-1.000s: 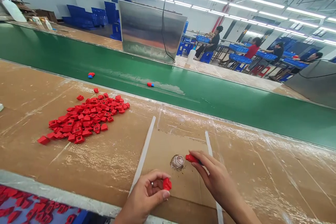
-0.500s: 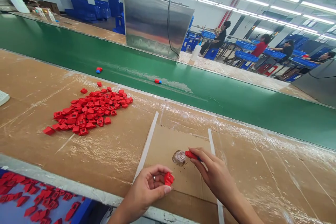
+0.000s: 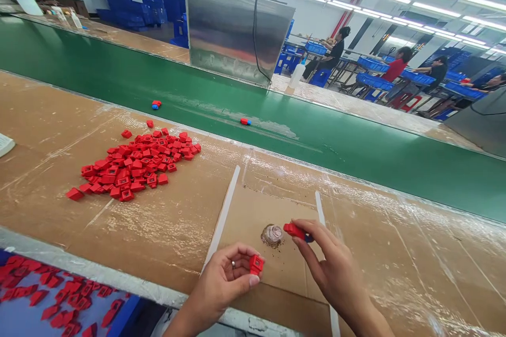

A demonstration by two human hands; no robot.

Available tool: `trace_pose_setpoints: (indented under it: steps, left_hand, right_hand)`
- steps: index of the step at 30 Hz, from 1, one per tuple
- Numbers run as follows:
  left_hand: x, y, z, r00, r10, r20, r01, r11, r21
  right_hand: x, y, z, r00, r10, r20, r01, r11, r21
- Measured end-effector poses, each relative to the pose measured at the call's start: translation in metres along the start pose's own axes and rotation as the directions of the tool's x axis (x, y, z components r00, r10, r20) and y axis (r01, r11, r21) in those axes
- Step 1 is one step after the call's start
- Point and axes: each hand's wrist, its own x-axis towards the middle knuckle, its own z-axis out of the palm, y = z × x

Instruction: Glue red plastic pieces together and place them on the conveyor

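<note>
Brown-covered table (image 3: 166, 231) is bordered by green conveyor belt (image 3: 379, 152). Small hollow red plastic block (image 3: 256, 264) is pinched in half-curled left hand (image 3: 221, 281). Red-and-blue plastic piece (image 3: 293, 230) is gripped by nearly closed fingertips of right hand (image 3: 336, 263), just beside clear round container (image 3: 272, 233). Loose red blocks (image 3: 136, 163) are heaped left.

red pieces (image 3: 136, 165): matt plastic | belt (image 3: 356, 158): smooth | panel (image 3: 233, 31): shiny metal
</note>
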Motion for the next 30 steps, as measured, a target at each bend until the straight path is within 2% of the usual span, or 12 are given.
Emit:
trace_pose_setpoints:
  steps: [3, 8, 13, 21, 24, 30]
  left_hand:
    - [0.000, 0.001, 0.001, 1.000, 0.013, -0.005, -0.013, 1.000, 0.004]
    - [-0.001, 0.003, 0.003, 1.000, 0.008, -0.018, -0.007, 0.999, 0.041]
    - [-0.001, 0.004, 0.004, 1.000, 0.010, 0.025, -0.011, 0.999, 0.032]
    - [-0.003, 0.004, 0.005, 1.000, 0.003, 0.022, -0.003, 1.000, 0.022]
    - [-0.004, 0.004, 0.004, 1.000, -0.004, 0.030, 0.002, 0.999, 0.044]
    - [-0.003, 0.001, 0.003, 1.000, -0.006, 0.001, 0.006, 0.995, 0.099]
  right_hand:
    - [-0.019, -0.014, 0.009, 0.996, 0.087, -0.025, -0.084, 0.991, 0.104]
    - [-0.046, -0.030, 0.033, 0.985, 0.171, 0.008, -0.168, 0.959, 0.228]
    - [-0.050, -0.030, 0.045, 0.975, 0.221, 0.013, -0.216, 0.938, 0.272]
    - [-0.053, -0.030, 0.049, 0.963, 0.265, 0.046, -0.266, 0.909, 0.322]
    - [-0.053, -0.030, 0.050, 0.967, 0.252, 0.038, -0.250, 0.912, 0.326]
    - [-0.051, -0.027, 0.052, 0.992, 0.119, 0.042, -0.127, 0.936, 0.327]
